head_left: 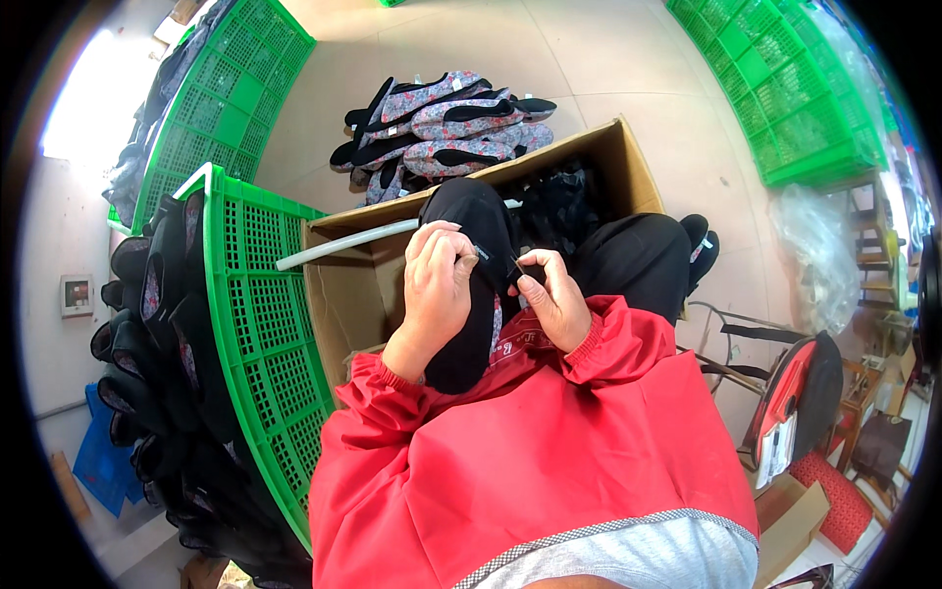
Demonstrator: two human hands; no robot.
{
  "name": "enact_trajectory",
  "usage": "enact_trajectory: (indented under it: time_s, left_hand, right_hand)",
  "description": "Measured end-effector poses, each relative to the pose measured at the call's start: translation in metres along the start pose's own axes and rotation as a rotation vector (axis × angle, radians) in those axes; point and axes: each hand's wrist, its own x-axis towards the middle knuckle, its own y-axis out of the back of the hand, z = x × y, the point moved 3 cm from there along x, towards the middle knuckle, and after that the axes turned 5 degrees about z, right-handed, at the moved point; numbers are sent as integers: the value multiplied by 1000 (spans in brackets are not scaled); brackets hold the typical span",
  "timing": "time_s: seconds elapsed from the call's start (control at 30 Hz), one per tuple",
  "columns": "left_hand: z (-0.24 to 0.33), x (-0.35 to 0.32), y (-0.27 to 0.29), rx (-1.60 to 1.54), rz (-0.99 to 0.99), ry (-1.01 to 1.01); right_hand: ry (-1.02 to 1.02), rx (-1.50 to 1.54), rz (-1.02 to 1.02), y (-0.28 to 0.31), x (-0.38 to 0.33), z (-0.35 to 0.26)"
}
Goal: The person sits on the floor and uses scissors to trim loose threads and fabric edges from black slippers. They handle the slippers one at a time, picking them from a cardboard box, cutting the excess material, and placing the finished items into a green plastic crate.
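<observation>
Over a round-toed cloth shoe (459, 358), left fingers (444, 247) and right fingers (546, 261) pinched, contents unclear.

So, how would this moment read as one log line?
left hand: curled at black fabric slipper; right hand: fingertips bent, hold unclear; nearby: open brown cardboard box, heaped grey floral fabric slippers

Partial lettering (520, 344) on red smock (549, 432), illegible label (481, 253) on black slipper (457, 353)
</observation>
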Motion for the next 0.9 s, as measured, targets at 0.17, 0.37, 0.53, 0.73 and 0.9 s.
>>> enact_trajectory:
  time_s: [0.17,0.37,0.53,0.73,0.9]
  left_hand:
    - [-2,1,-3,-8,1,17]
    - [-6,2,-8,4,-10,54]
    - [-5,2,-12,48,-33,56]
    - [-5,4,-13,63,-47,41]
    - [-5,3,-15,75,-38,34]
  right_hand:
    - [-14,-77,-9,1,1,4]
    - [8,-289,-81,5,14,-1]
    - [-68,-379,-180,5,27,-10]
    - [33,-536,-193,2,31,-16]
    - [-41,-519,-203,1,33,-15]
